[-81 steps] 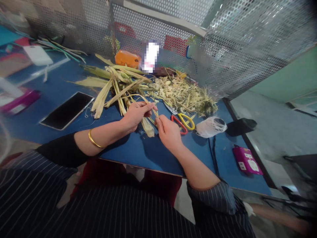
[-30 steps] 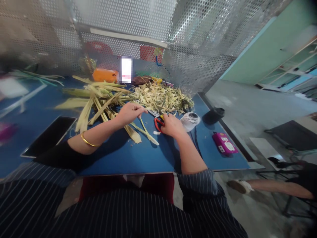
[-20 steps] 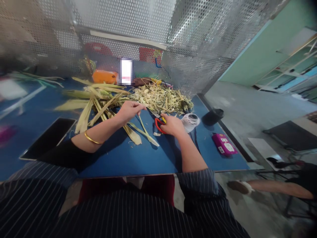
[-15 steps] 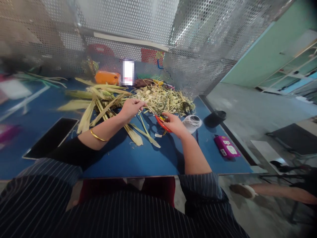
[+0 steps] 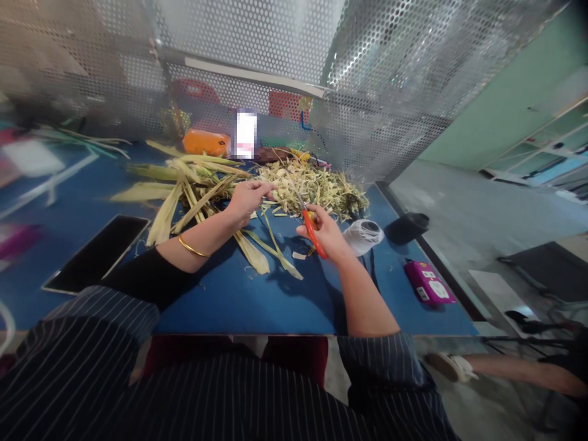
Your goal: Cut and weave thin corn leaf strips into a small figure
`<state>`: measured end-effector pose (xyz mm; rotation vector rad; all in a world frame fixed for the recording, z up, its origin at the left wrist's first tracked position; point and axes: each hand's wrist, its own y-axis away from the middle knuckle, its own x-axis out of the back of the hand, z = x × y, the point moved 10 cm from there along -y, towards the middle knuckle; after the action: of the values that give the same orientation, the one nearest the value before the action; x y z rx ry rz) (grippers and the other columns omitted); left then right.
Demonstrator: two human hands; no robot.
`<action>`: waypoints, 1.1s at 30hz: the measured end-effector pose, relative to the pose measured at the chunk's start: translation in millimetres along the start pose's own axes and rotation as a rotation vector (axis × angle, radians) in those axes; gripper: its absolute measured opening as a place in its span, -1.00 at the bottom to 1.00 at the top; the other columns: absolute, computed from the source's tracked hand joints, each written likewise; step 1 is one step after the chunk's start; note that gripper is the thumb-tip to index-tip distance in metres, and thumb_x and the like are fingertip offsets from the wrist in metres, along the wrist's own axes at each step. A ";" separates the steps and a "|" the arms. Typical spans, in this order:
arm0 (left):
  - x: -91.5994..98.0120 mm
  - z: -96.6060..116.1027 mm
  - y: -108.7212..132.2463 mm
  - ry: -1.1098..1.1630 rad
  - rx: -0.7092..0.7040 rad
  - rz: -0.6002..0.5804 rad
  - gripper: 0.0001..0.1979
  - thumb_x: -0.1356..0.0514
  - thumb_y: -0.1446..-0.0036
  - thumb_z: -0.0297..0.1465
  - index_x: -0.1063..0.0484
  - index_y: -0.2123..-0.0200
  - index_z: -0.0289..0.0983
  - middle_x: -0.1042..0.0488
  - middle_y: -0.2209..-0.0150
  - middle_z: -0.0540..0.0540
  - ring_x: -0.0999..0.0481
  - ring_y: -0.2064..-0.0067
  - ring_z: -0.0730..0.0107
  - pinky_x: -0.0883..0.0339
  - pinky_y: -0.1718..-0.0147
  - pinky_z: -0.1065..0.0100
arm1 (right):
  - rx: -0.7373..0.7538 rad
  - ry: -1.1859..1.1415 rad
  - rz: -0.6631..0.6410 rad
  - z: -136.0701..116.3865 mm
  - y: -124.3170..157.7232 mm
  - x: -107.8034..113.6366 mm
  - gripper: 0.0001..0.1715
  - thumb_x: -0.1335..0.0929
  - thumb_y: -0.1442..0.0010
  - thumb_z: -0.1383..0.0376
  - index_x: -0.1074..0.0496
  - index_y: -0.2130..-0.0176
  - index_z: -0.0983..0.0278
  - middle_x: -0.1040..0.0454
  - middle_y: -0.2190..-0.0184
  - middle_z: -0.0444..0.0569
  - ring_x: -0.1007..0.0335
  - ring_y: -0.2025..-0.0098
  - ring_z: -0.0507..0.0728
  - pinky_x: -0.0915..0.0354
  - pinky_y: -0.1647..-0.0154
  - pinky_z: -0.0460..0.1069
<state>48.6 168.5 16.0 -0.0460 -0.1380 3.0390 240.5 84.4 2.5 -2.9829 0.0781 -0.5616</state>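
Observation:
My left hand (image 5: 248,201) is closed in a pinch at the near left edge of a heap of chopped pale-green and straw-coloured pieces (image 5: 316,187). Whatever lies between its fingertips is too small to make out. Red-handled scissors (image 5: 311,229) are held in my right hand (image 5: 328,234), blades pointing up and away toward the heap. A gap separates the scissors from my left hand. Left of the heap and behind my left forearm lie long dry leaves that look like corn husks (image 5: 165,211). A few loose strips (image 5: 275,248) rest on the blue table (image 5: 271,306) between my arms.
To the right stand a white thread spool (image 5: 365,236), a black spool (image 5: 407,228) and a purple packet (image 5: 429,282). A dark flat tablet (image 5: 98,254) lies left. Behind are an orange packet (image 5: 206,142), a blurred-out bright screen and a perforated metal panel (image 5: 248,43). Another person's leg (image 5: 514,369) shows at right.
The scissors have swung from pointing toward my left hand to pointing up and away, and moved apart from it. My left hand keeps its pinch. The whole view has shifted slightly.

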 end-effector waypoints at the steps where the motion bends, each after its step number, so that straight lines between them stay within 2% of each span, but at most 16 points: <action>1: 0.8 0.9 0.2 -0.009 -0.013 0.008 -0.79 -0.23 0.00 -0.31 -0.46 0.55 -0.34 -0.36 0.61 0.04 0.04 0.65 0.65 0.20 0.62 0.42 | 0.010 0.061 0.010 0.4 -0.4 0.3 -0.29 -0.51 0.15 0.12 -0.37 0.00 0.22 -0.35 0.43 -0.21 -0.26 0.40 0.01 -0.25 0.33 -0.06; 4: -2.9 3.2 2.4 -0.028 -0.046 -0.006 -0.78 -0.23 0.01 -0.31 -0.45 0.57 -0.34 -0.35 0.63 0.04 0.03 0.64 0.65 0.18 0.61 0.42 | 0.028 0.155 0.002 0.8 -0.5 -3.6 -0.40 -0.50 0.12 0.13 -0.43 0.07 0.24 -0.36 0.41 -0.19 -0.24 0.39 0.02 -0.22 0.31 -0.05; 7: -10.8 1.3 6.2 -0.055 -0.045 -0.044 -0.79 -0.26 0.02 -0.30 -0.48 0.53 -0.35 -0.34 0.64 0.06 0.00 0.63 0.64 0.15 0.61 0.42 | 0.030 0.122 -0.029 0.4 0.4 -10.6 -0.48 -0.47 0.07 0.11 -0.46 0.10 0.25 -0.34 0.44 -0.19 -0.20 0.43 0.00 -0.18 0.35 -0.06; 11: -17.1 -3.9 9.3 -0.107 -0.032 -0.071 -0.71 -0.25 0.00 -0.25 -0.43 0.60 -0.35 -0.21 0.72 0.10 0.02 0.64 0.63 0.16 0.61 0.42 | 0.022 0.069 -0.030 -1.5 1.4 -14.8 -0.53 -0.46 0.07 0.07 -0.48 0.18 0.26 -0.31 0.49 -0.19 -0.13 0.47 0.00 -0.13 0.42 -0.07; 15: -18.6 -8.4 8.7 -0.103 -0.014 -0.082 -0.73 -0.25 -0.01 -0.28 -0.42 0.60 -0.34 -0.11 0.76 0.13 0.03 0.65 0.63 0.18 0.62 0.43 | 0.006 0.027 -0.058 -5.1 3.6 -18.4 -0.59 -0.45 0.05 0.05 -0.47 0.27 0.27 -0.27 0.52 -0.19 -0.07 0.50 -0.02 -0.09 0.45 -0.08; 19: -19.8 -10.8 8.1 -0.071 -0.003 -0.093 -0.76 -0.26 0.00 -0.30 -0.45 0.58 -0.34 -0.22 0.71 0.10 0.01 0.65 0.64 0.16 0.62 0.44 | 0.004 0.022 -0.084 -10.2 6.7 -20.4 -0.60 -0.44 0.04 0.00 -0.44 0.38 0.28 -0.17 0.58 -0.22 0.01 0.54 -0.04 0.00 0.52 -0.09; 23: -18.5 -9.7 8.6 -0.086 0.000 -0.085 -0.78 -0.29 0.02 -0.31 -0.47 0.58 -0.34 -0.24 0.71 0.10 -0.01 0.64 0.64 0.13 0.62 0.45 | 0.006 0.033 -0.052 -12.3 8.1 -14.9 -0.52 -0.39 -0.01 -0.08 -0.46 0.34 0.29 -0.16 0.63 -0.23 0.00 0.59 -0.04 0.01 0.56 -0.08; 25: -18.1 -5.4 8.9 -0.104 -0.010 -0.092 -0.77 -0.29 0.00 -0.31 -0.48 0.58 -0.34 -0.21 0.73 0.10 0.00 0.64 0.64 0.12 0.61 0.44 | 0.043 0.161 0.019 -16.6 8.2 -5.6 -0.49 -0.36 -0.06 -0.09 -0.48 0.26 0.28 -0.28 0.59 -0.18 -0.12 0.57 -0.01 -0.08 0.51 -0.07; 27: -20.1 0.4 9.3 -0.093 -0.016 -0.129 -0.75 -0.28 -0.01 -0.29 -0.49 0.58 -0.34 -0.22 0.73 0.09 0.01 0.64 0.64 0.10 0.61 0.44 | 0.060 0.428 0.103 -20.0 8.6 4.2 -0.50 -0.34 -0.11 -0.06 -0.50 0.17 0.27 -0.43 0.50 -0.08 -0.29 0.47 0.08 -0.18 0.41 -0.04; 30: -22.8 10.9 10.2 -0.035 -0.035 -0.180 -0.78 -0.30 0.02 -0.29 -0.52 0.52 -0.34 -0.40 0.62 0.01 -0.02 0.63 0.64 0.08 0.61 0.45 | 0.031 0.833 0.132 -17.7 7.8 7.1 -0.49 -0.34 -0.13 0.00 -0.49 0.06 0.28 -0.55 0.32 0.10 -0.44 0.29 0.24 -0.26 0.27 0.05; 31: -22.2 14.0 10.4 -0.025 -0.045 -0.181 -0.80 -0.31 0.03 -0.29 -0.54 0.48 -0.34 -0.46 0.56 -0.02 -0.03 0.62 0.64 0.07 0.61 0.45 | 0.020 0.886 0.120 -15.2 7.1 5.6 -0.47 -0.35 -0.12 0.00 -0.48 0.04 0.29 -0.55 0.29 0.13 -0.45 0.25 0.28 -0.27 0.25 0.07; 33: -19.4 18.9 10.4 -0.025 -0.074 -0.159 -0.81 -0.32 0.06 -0.31 -0.56 0.41 -0.34 -0.53 0.48 -0.07 -0.07 0.61 0.64 0.05 0.60 0.46 | 0.016 0.822 0.095 -11.0 5.5 1.6 -0.44 -0.37 -0.10 -0.01 -0.47 0.02 0.28 -0.55 0.26 0.12 -0.45 0.24 0.27 -0.28 0.22 0.08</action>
<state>66.2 154.6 34.4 -0.0029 -0.2442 2.8756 237.8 77.7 12.6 -2.4998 0.2686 -1.6966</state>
